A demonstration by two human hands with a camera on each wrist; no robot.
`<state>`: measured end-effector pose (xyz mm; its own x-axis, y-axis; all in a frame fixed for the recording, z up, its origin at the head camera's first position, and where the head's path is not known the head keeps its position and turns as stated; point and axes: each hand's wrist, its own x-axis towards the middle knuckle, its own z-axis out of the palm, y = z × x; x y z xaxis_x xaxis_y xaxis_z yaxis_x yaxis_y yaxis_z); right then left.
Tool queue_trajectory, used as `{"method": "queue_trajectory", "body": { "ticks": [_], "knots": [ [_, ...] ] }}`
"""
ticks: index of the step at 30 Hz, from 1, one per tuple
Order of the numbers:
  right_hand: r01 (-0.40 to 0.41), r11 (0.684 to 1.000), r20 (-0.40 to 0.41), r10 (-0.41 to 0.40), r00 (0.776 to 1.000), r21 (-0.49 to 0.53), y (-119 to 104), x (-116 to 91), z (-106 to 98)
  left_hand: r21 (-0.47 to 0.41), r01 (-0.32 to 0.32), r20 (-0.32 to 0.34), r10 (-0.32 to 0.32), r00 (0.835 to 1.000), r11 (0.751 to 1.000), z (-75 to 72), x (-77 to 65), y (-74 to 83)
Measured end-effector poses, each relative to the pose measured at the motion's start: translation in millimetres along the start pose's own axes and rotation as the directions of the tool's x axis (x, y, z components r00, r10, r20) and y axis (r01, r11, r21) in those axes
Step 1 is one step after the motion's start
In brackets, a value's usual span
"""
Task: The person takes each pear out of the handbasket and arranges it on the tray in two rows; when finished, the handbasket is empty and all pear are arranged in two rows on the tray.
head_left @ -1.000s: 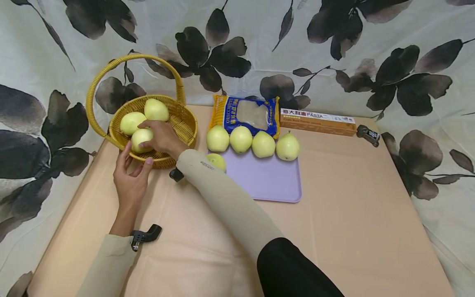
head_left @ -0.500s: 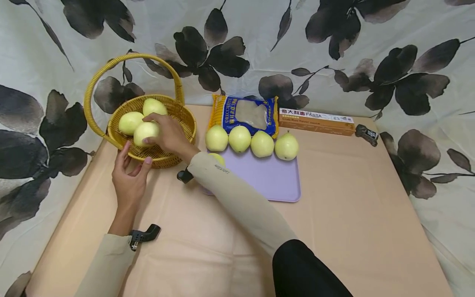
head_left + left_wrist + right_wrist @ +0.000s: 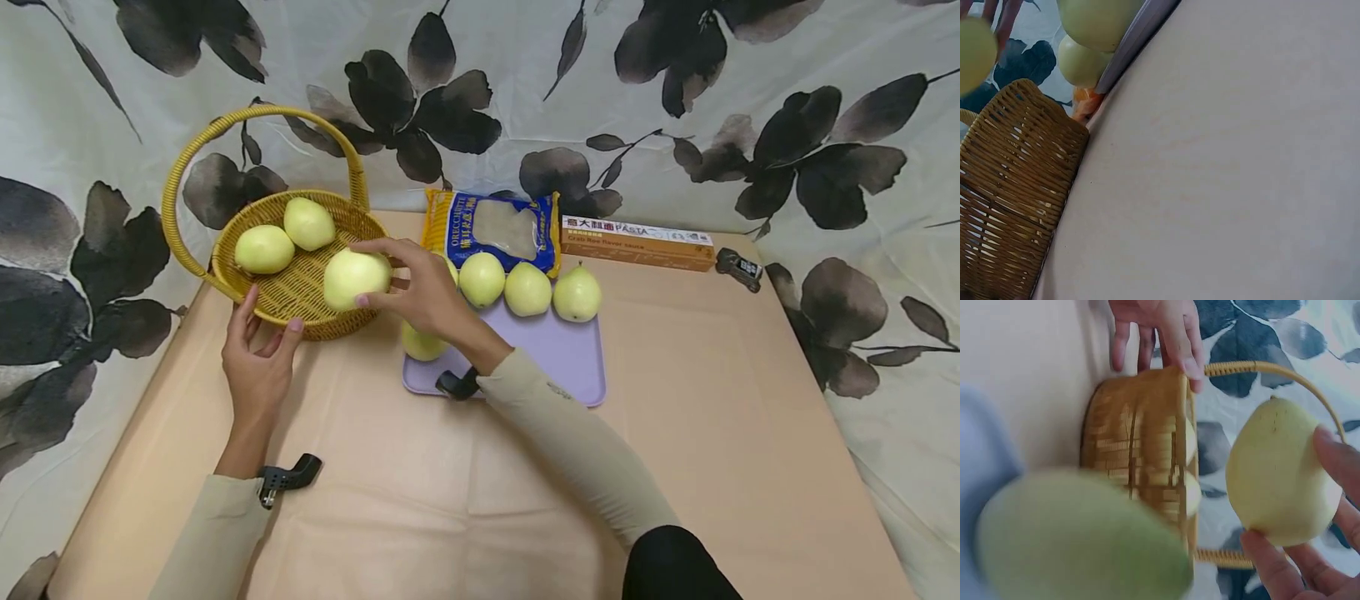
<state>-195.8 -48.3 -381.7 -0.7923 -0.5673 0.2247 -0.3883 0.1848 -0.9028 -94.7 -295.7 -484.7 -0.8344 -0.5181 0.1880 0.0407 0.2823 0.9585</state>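
My right hand (image 3: pixel 423 287) pinches a pale green pear (image 3: pixel 357 279) between thumb and fingers, over the right side of the yellow wicker basket (image 3: pixel 300 327). In the right wrist view the held pear (image 3: pixel 1282 475) shows whole, clear of the rim. Two more pears lie inside the basket, one at the left (image 3: pixel 264 249) and one at the back (image 3: pixel 309 223). At the basket's near left side, my left hand (image 3: pixel 258 362) touches the rim with its fingertips, its fingers loosely extended. Several pears, one of them a front pear (image 3: pixel 422 342), sit on the purple tray (image 3: pixel 536 358).
Behind the tray lie a blue and yellow pasta bag (image 3: pixel 498 229) and a brown pasta box (image 3: pixel 637 243). A small black packet (image 3: pixel 738 269) is at the box's right end. The basket's tall handle (image 3: pixel 258 112) arches over it, and a floral cloth (image 3: pixel 555 108) hangs behind the table.
My right hand has lifted a pear from among those in the basket and moved it to the right, to over the rim. The left hand stays at the basket.
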Motion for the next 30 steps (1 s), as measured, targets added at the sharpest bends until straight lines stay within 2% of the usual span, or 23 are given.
{"method": "queue_trajectory", "body": {
  "ticks": [4,10,17,23,30],
  "knots": [
    [-0.009,0.998,-0.010,0.010,1.000,0.064,6.9,-30.0,-22.8,0.009,0.003,-0.009,-0.003,1.000,1.000,-0.8,-1.7,1.4],
    [-0.034,0.997,-0.052,0.038,0.998,0.076,28.6,-70.7,-55.4,-0.002,0.012,-0.001,-0.012,1.000,1.000,0.3,-2.1,1.7],
    [-0.112,0.988,-0.065,0.120,0.991,0.109,50.7,-102.9,-86.5,-0.006,0.001,0.003,-0.001,1.000,1.000,0.8,-0.9,1.6],
    [-0.169,0.982,-0.053,0.174,0.983,0.085,71.9,-117.5,-91.7,-0.004,0.001,0.010,-0.001,1.000,1.000,0.2,0.3,2.3],
    [-0.117,0.988,-0.010,0.117,0.993,-0.102,85.8,-116.4,-79.3,-0.009,0.017,0.007,-0.017,1.000,1.000,-0.3,-0.7,1.4]
  ]
}}
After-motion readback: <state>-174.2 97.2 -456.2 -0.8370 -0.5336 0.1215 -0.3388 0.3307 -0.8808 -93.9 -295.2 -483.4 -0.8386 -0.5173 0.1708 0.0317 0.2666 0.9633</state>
